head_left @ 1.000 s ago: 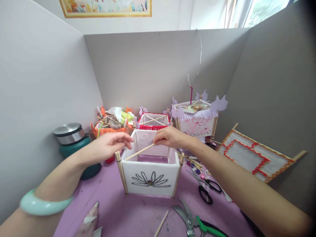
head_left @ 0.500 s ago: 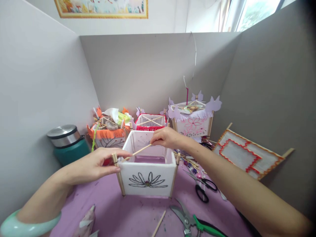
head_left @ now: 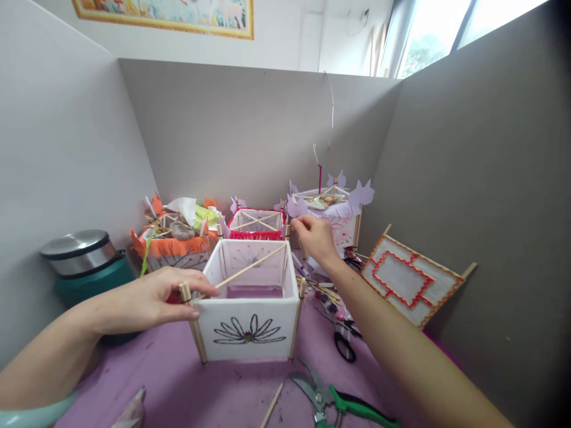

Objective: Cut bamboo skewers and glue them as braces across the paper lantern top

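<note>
Leaving the stick [head_left: 252, 266], the right hand [head_left: 317, 241] has moved rightward.

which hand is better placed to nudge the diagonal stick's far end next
Probably the right hand: it is near the far right corner of the white box, where the far end of the stick lies. The left hand is at the near left corner.

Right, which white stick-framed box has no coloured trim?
The front white box with the black flower drawing; behind it stand the orange-trimmed box, red-trimmed box and lilac-trimmed box.
</note>
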### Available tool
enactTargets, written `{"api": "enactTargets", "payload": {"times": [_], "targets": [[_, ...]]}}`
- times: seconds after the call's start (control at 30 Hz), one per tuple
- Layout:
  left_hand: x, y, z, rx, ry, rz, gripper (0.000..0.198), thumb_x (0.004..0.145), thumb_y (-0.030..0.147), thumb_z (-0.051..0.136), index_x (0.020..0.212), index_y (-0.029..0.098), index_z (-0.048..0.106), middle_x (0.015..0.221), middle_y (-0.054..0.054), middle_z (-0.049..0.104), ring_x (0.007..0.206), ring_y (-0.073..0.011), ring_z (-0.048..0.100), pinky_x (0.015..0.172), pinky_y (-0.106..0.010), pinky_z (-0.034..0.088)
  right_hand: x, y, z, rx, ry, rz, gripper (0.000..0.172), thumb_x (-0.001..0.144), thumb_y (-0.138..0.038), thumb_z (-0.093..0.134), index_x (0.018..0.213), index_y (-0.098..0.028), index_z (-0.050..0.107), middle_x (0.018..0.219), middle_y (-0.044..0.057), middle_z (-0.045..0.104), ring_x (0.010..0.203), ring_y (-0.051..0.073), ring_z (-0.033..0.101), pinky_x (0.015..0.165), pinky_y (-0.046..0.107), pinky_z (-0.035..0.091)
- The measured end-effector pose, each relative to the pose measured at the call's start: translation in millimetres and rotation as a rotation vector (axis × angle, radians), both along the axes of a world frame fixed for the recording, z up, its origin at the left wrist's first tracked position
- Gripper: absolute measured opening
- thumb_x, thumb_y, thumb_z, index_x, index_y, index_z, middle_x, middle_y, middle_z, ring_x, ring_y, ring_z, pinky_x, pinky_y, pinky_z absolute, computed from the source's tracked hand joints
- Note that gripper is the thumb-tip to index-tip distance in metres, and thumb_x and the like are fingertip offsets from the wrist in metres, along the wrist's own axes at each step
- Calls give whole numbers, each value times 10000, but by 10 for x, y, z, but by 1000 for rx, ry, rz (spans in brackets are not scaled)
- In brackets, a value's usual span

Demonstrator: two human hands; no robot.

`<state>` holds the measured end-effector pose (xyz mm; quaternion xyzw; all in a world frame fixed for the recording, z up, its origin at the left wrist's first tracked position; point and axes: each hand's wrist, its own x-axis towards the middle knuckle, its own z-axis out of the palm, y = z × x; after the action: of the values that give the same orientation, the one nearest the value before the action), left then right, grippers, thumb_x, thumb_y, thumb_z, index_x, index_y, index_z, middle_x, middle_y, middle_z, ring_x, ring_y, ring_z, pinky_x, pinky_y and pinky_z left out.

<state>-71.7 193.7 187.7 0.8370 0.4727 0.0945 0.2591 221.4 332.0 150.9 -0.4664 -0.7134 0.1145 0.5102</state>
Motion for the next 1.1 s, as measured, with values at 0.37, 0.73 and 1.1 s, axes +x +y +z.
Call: {"api": "enactTargets", "payload": {"times": [0.37, 0.73, 1.1], "targets": [[31, -32, 18, -3, -42, 39, 294, 861, 374, 567, 1125, 294, 667, 1191, 6, 650, 1079, -217, 578, 927, -304, 440, -15, 224, -492, -296, 72, 152, 330, 815, -404, 538, 914, -169, 748, 841, 31, 735, 734, 178, 623, 640, 256, 457], [48, -47, -25, -58, -122, 68, 264, 859, 293, 564, 1100, 277, 671, 1167, 13, 650, 1071, -203, 581, 908, -279, 447, -56, 213, -522, -328, 87, 104, 357, 806, -433, 530, 888, -168, 756, 839, 48, 738, 774, 207, 642, 655, 276, 482], [-29, -119, 219, -179, -136, 122, 579, 760, 226, 648, 1310, 332, 501, 871, 65, 638, 780, -128, 573, 675, -190, 439, -43, 226, -466, -349, 72, 120, 320, 791, -400, 550, 873, -162, 748, 835, 51, 732, 753, 195, 638, 660, 275, 481]]}}
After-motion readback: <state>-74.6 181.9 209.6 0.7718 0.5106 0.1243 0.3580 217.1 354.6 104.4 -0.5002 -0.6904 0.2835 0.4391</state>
